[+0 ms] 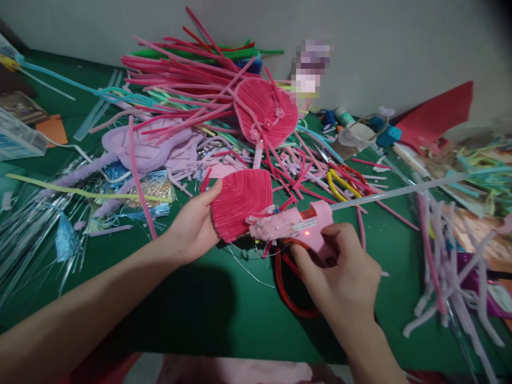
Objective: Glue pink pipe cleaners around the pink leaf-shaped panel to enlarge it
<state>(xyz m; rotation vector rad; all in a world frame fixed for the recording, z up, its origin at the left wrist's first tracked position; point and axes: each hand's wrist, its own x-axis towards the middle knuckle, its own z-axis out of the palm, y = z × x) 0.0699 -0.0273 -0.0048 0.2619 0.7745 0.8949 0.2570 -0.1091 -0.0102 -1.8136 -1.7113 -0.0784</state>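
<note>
My left hand (196, 226) is closed on a deep-pink panel (242, 200) built from pipe cleaners laid side by side, with the thumb over its left edge. In my right hand (346, 266), the fingers are wrapped round a pink hot glue gun (314, 229) with a small orange light lit. Its nozzle end points left and overlaps the panel's lower right corner; whether the tip touches is unclear. A long translucent glue stick (400, 190) sticks out of the back of the gun. Just behind the panel lies a round pink pipe-cleaner piece (256, 109) with small flowers.
Pink pipe cleaners (172, 72) lie heaped at the back against the wall. Lilac pipe-cleaner shapes (148, 141) and silver tinsel strands (36, 234) are on the left. Yellow-and-red-handled scissors (343, 184) lie behind the gun, with cut lilac strips (444, 256) at the right on the green table (188, 314).
</note>
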